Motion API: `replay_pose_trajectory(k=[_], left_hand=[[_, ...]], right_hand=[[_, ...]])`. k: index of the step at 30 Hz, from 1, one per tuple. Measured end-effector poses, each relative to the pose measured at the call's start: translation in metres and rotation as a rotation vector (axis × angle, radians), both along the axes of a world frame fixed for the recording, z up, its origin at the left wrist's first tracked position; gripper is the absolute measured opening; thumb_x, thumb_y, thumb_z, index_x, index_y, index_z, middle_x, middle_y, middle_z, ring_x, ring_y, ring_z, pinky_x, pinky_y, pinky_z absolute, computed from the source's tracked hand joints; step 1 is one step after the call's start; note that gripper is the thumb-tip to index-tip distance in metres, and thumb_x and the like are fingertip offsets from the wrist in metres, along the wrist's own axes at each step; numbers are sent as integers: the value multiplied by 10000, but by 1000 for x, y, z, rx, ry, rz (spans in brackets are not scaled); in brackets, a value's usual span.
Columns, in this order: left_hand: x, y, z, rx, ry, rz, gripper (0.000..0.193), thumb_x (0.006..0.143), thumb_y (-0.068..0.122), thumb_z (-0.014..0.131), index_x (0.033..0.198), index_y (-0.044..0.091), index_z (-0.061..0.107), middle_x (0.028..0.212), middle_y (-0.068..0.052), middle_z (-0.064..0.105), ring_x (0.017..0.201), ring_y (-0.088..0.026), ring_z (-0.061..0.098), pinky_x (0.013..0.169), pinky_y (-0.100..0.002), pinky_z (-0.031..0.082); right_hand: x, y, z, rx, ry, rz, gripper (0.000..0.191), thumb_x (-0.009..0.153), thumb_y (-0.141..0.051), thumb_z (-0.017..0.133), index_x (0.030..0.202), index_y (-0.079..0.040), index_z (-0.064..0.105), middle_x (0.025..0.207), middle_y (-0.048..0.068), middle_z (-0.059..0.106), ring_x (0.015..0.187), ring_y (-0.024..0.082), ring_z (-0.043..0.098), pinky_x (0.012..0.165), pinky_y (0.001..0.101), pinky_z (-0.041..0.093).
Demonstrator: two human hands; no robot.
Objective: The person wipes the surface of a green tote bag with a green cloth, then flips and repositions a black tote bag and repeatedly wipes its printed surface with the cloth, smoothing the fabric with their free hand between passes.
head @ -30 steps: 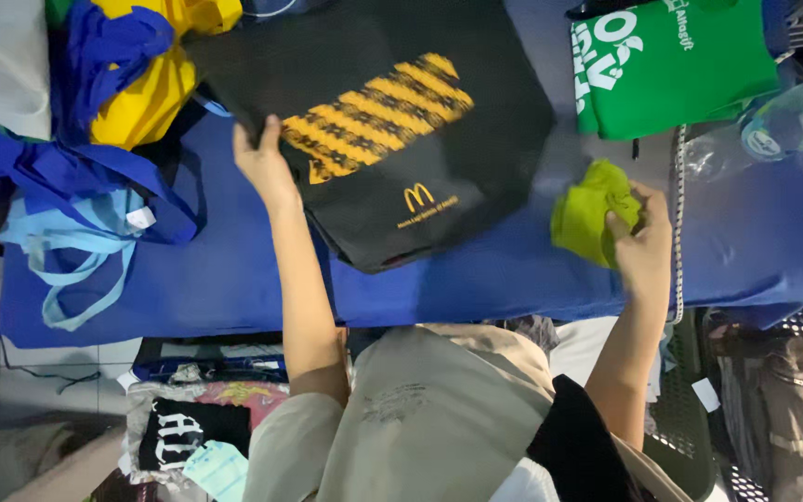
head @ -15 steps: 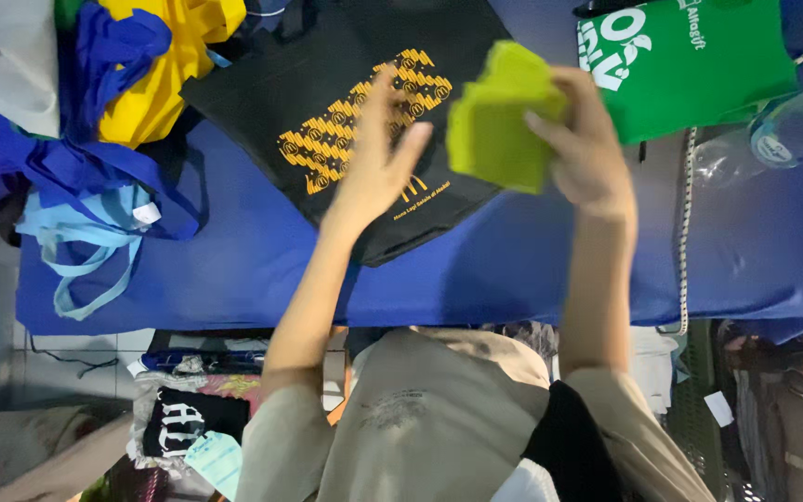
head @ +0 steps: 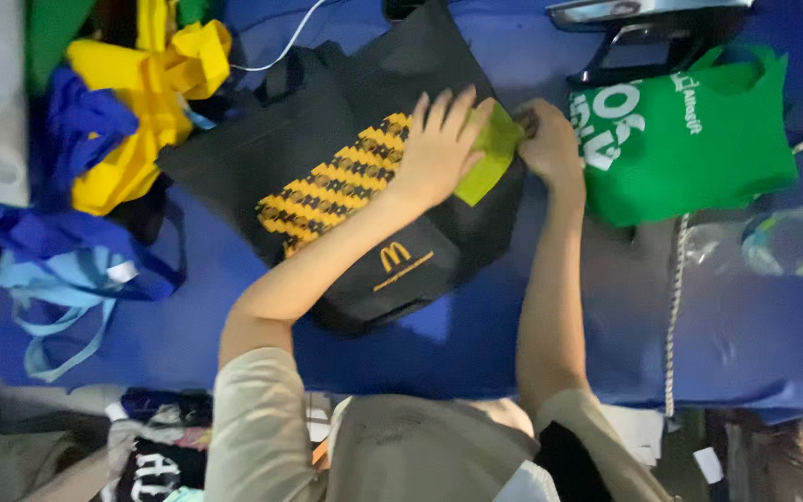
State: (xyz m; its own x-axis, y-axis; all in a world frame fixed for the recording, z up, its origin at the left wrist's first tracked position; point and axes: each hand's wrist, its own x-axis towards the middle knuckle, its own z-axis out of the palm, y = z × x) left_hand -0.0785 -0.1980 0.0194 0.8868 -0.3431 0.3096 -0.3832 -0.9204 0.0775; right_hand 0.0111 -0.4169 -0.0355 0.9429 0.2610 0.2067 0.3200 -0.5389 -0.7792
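A black fabric bag [head: 327, 177] with a yellow striped print lies flat on the blue-covered table [head: 513, 344]. A small lime-green folded cloth [head: 490, 153] rests on the bag's right part. My left hand [head: 439, 149] lies flat on the cloth and bag, fingers spread. My right hand [head: 550, 144] pinches the cloth's right edge.
A green bag [head: 699, 149] with white print lies to the right. A heap of yellow [head: 141, 102] and blue bags [head: 67, 242] sits at the left. A dark iron-like object [head: 652, 28] stands at the top, a clear plastic bottle [head: 783, 242] at the right edge.
My right hand carried the lime-green cloth from the table's right side up and onto the black bag. My left hand moved from the bag's left edge onto the cloth.
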Motion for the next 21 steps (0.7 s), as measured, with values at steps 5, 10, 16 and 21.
replay_pose_trajectory(k=[5,10,16,21], left_hand=[[7,-7,-32,63,78,-153,705,946,452,627,1536,100,469,1510,-215,455,1430,-398,399,1214,-565,249],[68,45,-45,-27,70,-140,549,1029,335,595,1524,115,505,1581,-137,453,1543,-327,338,1290,-589,167],[95,72,-38,-292,-91,38,402,1028,128,645,1426,70,628,1491,-177,555,1429,-355,484,1265,-517,292],[45,20,-10,-324,68,-299,416,815,68,628,1224,32,691,1317,-179,644,1340,-346,541,1207,-518,356]], right_hand=[[3,6,15,-65,-52,-25,286,780,35,779,1028,-34,657,921,125,664,824,289,659,717,393,517],[5,16,31,-47,46,-58,334,793,-14,855,1037,-57,630,932,86,605,786,219,636,719,359,529],[4,21,38,-148,101,-138,290,810,-35,864,1003,-65,649,918,72,591,773,203,617,701,349,517],[6,22,39,-70,92,-101,313,779,68,737,1057,-40,640,951,74,614,811,207,626,724,336,521]])
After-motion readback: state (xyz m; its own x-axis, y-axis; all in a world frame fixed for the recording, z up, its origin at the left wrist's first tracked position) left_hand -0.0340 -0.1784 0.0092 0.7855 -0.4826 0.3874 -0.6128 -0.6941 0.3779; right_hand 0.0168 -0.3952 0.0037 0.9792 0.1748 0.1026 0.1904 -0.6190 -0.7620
